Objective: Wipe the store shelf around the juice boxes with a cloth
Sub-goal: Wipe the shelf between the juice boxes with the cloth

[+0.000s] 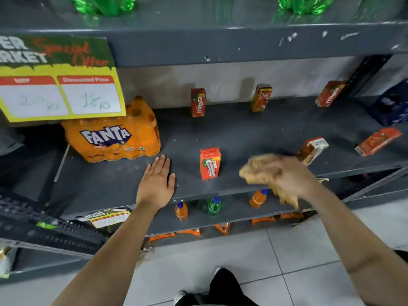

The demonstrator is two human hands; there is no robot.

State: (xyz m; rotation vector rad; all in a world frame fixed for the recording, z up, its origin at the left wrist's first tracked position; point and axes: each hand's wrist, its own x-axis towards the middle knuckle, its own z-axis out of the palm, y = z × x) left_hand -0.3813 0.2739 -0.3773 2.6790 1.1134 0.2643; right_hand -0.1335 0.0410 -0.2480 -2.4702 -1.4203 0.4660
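Observation:
The dark grey shelf (238,131) carries several small juice boxes. One orange box (210,163) stands near the front edge, between my hands. Two more stand at the back, a red one (198,102) and a darker one (261,97). Others lean or lie at the right (312,150), (378,141), (329,93). My right hand (291,175) is blurred and grips a crumpled tan cloth (258,167) at the shelf's front edge, right of the orange box. My left hand (157,182) lies flat on the shelf, fingers together, empty.
A shrink-wrapped Fanta pack (112,138) sits left of my left hand under a yellow price sign (59,89). Green bottles (304,5) stand on the shelf above. Small bottles (181,210) sit on the lower shelf. A dark blue pack (390,104) is at far right.

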